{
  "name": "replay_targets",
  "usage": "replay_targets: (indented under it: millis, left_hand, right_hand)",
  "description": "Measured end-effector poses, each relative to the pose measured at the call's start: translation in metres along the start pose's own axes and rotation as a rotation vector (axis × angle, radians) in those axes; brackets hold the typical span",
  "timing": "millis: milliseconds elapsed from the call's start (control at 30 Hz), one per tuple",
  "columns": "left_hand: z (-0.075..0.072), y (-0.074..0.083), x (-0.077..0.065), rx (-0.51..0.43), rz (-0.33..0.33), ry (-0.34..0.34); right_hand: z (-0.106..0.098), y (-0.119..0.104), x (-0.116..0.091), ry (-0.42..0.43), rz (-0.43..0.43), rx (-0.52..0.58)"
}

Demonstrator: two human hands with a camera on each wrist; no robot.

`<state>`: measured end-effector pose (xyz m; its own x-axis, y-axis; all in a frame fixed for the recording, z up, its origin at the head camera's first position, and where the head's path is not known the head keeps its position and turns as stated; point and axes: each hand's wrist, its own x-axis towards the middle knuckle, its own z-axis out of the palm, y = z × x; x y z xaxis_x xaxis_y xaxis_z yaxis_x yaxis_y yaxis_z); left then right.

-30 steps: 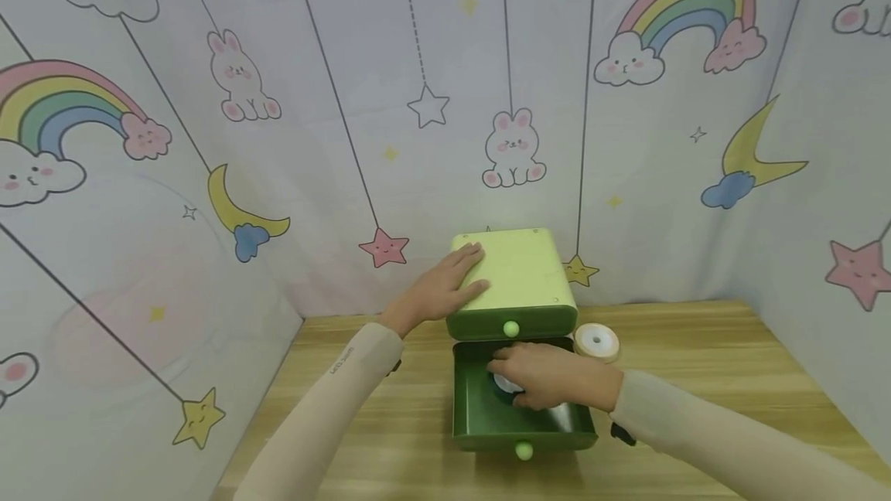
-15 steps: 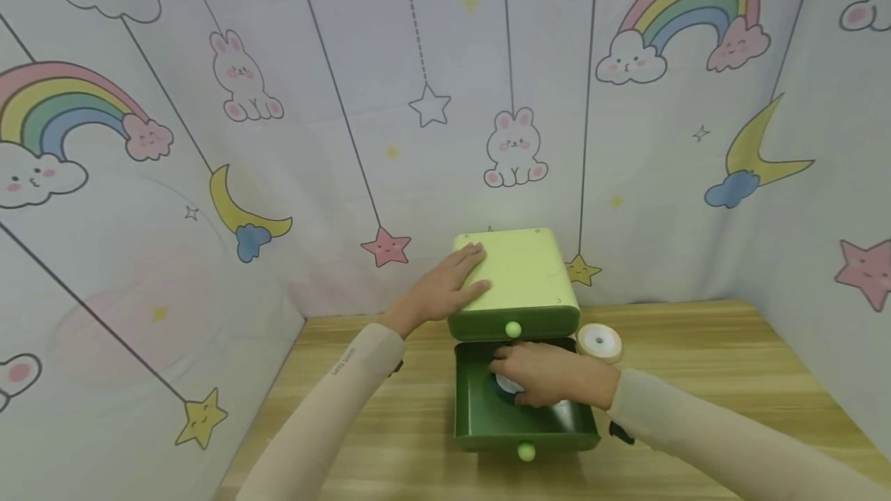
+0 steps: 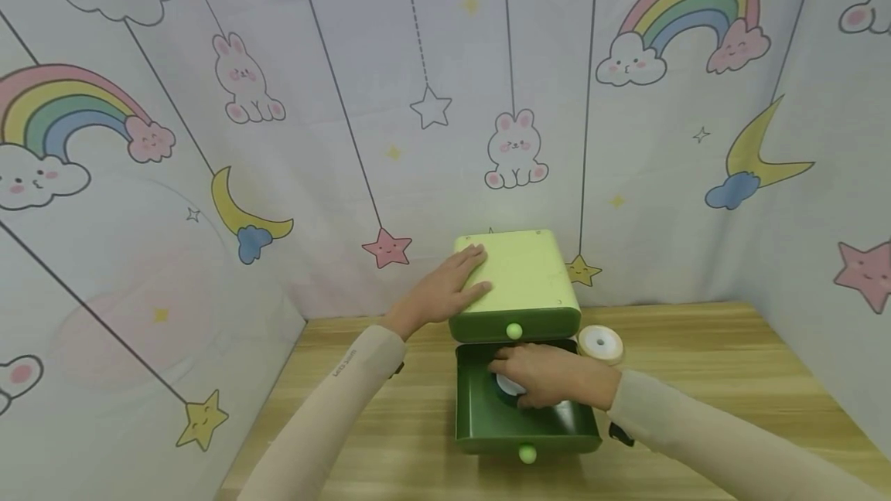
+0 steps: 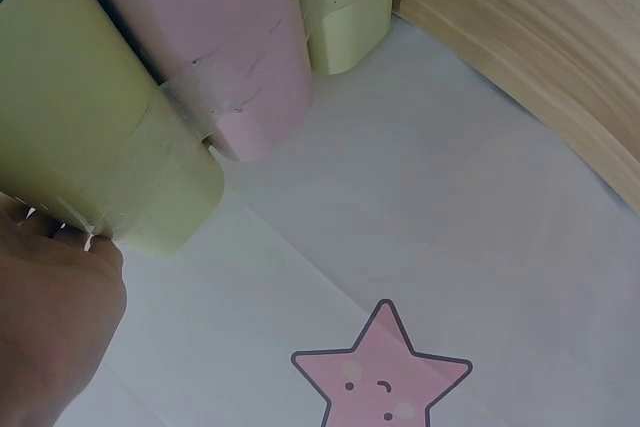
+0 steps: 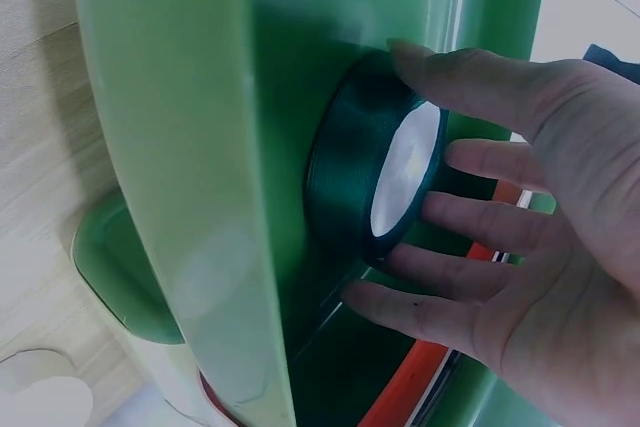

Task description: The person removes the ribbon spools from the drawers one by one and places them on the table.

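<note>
My left hand (image 3: 442, 288) lies flat, fingers straight, on the left side of the pale green top of a small drawer cabinet (image 3: 525, 269). The left wrist view shows its fingers against the light green casing (image 4: 110, 137). My right hand (image 3: 553, 376) reaches into the pulled-out dark green lower drawer (image 3: 476, 412). In the right wrist view, the thumb and fingers (image 5: 430, 312) of that hand span a roll of dark green ribbon (image 5: 345, 172) with a white side, thumb on one rim and fingertips at the opposite one. The roll's far side is hidden.
A cream-edged roll with a white face (image 3: 600, 342) lies on the wooden table (image 3: 390, 424), right of the cabinet. The upper drawer (image 3: 480, 325) is closed. A pink middle section (image 4: 230, 37) shows in the left wrist view. A printed cloth wall (image 3: 334, 138) stands behind.
Both hands keep nearly the same places, the left on the cabinet top and the right at the ribbon roll in the drawer. Only the head view shifts slightly.
</note>
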<state>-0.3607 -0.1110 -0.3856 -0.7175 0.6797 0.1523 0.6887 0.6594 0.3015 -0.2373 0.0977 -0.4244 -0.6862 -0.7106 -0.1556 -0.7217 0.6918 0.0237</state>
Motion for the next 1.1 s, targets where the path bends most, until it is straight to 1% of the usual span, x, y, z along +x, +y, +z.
replay_targets:
  millis: [300, 500, 833, 1100]
  left_hand:
    - [0.0009, -0.0012, -0.0001, -0.011, 0.0, 0.006]
    - [0.0002, -0.0012, 0.0001, -0.017, 0.008, 0.002]
    - [-0.0003, 0.0007, -0.0011, -0.022, -0.003, -0.013]
    - [-0.0003, -0.0001, -0.0007, -0.02, -0.001, -0.006]
  right_hand:
    - [0.0006, 0.0006, 0.0005, 0.002, -0.013, -0.003]
    - [0.0012, 0.0003, 0.0005, -0.004, -0.01, -0.015]
    - [0.0012, 0.0, -0.0007, 0.0, -0.02, -0.024]
    - [0.0038, 0.0026, -0.0009, 0.021, -0.059, -0.042]
